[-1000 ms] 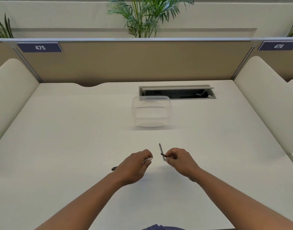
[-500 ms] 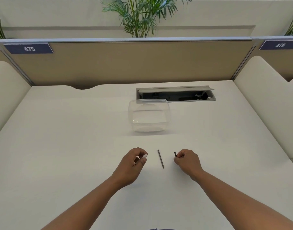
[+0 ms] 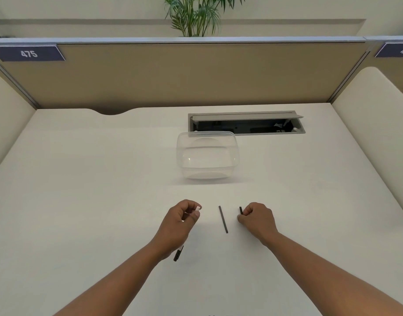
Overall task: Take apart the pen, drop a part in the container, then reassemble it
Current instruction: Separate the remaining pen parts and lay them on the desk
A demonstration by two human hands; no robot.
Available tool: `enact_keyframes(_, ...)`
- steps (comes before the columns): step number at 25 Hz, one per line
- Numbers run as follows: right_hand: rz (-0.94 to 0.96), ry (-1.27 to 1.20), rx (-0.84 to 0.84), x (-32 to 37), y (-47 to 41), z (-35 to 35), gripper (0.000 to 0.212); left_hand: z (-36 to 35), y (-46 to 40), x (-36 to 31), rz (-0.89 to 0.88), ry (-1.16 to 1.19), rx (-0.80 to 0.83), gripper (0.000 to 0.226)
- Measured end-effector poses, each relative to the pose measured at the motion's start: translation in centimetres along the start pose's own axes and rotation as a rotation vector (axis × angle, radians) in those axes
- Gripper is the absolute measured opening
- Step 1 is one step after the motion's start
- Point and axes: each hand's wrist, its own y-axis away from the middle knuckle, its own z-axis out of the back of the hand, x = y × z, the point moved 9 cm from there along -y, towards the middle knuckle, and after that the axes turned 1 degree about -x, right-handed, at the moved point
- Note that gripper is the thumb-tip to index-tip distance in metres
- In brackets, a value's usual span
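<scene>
Pen already apart, with the barrel [image 3: 179, 252] gripped in the clenched left hand [image 3: 182, 221], a small dark piece [image 3: 240, 210] pinched at the closed right hand [image 3: 258, 218], the thin refill [image 3: 223, 219] lying loose between both sets of fingers; container [image 3: 207, 154] beyond them apparently empty, so drop and reassembly left.

pen barrel [image 3: 178, 253] mostly hidden by left hand [image 3: 180, 221], desk label [image 3: 395, 50] cut off at rt edge

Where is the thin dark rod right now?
In the head view, the rod lies on the desk between the left hand and right hand, nearer than the container.
</scene>
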Motion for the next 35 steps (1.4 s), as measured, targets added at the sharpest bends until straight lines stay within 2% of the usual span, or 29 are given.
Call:
enact_keyframes(18,0.050,-0.072,0.007,0.3,1.1,0.0,0.018,1.2,0.2,0.6,0.080,0.187,-0.063,0.013)
enact_keyframes(22,0.231,-0.079,-0.021,1.9,2.5,-0.1,0.019,1.2,0.3,1.2,0.158,0.392,-0.090,0.015)
enact_keyframes(26,0.453,-0.134,0.149,5.0,5.4,-1.9,0.036,0.7,0.2,1.7,0.274,0.717,-0.136,0.017)
enact_keyframes(29,0.517,-0.282,0.305,6.8,7.9,-3.4,0.044,-0.1,0.4,2.0,0.340,0.829,-0.170,0.013)
enact_keyframes(32,0.411,-0.591,0.343,7.7,8.7,-3.4,0.029,-0.9,1.0,2.6,0.367,0.849,-0.169,0.009)
enact_keyframes(35,0.295,-0.731,0.314,7.6,8.3,-3.0,0.011,-1.5,1.6,3.6,0.388,0.804,-0.138,0.005)
